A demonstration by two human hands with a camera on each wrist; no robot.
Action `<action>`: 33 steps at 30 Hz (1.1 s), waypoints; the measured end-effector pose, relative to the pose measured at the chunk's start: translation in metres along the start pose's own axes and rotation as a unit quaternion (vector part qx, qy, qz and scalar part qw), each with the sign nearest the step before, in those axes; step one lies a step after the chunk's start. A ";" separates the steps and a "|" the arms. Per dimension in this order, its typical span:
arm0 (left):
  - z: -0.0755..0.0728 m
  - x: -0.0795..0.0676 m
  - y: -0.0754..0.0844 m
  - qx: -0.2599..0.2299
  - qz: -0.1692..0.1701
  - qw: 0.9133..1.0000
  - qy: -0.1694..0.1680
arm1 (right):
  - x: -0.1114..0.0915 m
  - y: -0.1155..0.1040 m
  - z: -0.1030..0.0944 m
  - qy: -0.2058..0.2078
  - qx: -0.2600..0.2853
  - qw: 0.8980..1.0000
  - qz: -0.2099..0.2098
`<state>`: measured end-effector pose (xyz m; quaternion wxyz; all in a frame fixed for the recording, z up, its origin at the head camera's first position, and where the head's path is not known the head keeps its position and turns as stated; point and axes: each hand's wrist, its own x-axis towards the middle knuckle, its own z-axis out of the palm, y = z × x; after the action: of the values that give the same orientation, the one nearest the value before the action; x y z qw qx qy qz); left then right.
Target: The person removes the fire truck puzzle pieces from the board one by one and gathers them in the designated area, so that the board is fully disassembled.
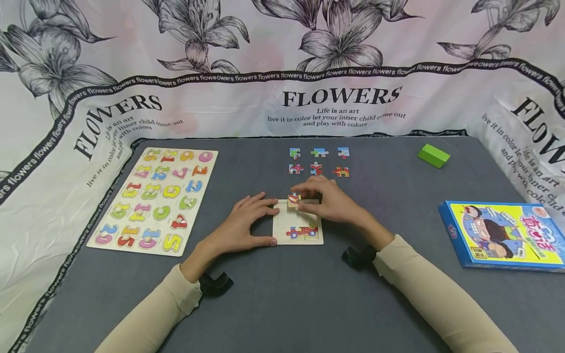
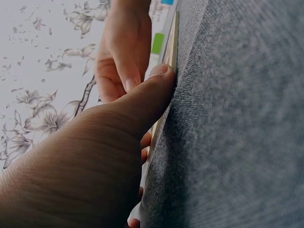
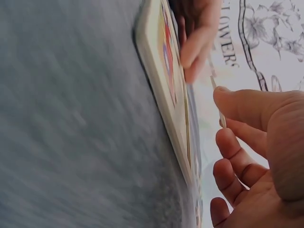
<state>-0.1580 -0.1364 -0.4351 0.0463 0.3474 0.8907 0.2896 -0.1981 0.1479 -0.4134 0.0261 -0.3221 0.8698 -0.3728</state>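
Observation:
A small pale puzzle board [image 1: 283,221] lies flat in front of me, with a red and blue car picture [image 1: 302,232] fitted in its lower part. My left hand [image 1: 242,223] is spread at the board's left side, thumb and fingertips touching its edge. Between thumb and fingers, my right hand [image 1: 328,197] pinches a puzzle piece [image 1: 293,200] over the upper part of the board. From the right wrist view, this piece [image 3: 222,119] appears edge-on, raised off the board [image 3: 178,137]; its picture is hidden there.
Several loose puzzle pieces [image 1: 319,153] lie in two rows beyond the board. A number puzzle board [image 1: 152,202] is at the left. On the right are a green block [image 1: 434,155] and a blue and yellow box [image 1: 503,235]. A flowered cloth [image 1: 247,108] hangs behind the grey table.

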 end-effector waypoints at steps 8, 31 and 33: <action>0.002 0.000 -0.001 0.004 -0.010 1.000 -0.007 | 0.014 0.011 -0.004 0.006 -0.050 0.998 0.023; 0.000 -0.001 0.001 0.007 -0.011 1.000 -0.005 | 0.029 0.017 0.002 0.034 -0.083 0.994 0.065; 0.000 -0.001 0.001 0.009 -0.009 1.000 -0.004 | 0.028 0.019 0.003 0.048 -0.083 0.993 0.074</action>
<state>-0.1573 -0.1367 -0.4347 0.0494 0.3406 0.8961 0.2802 -0.2296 0.1397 -0.4224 -0.0148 -0.2399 0.9194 -0.3113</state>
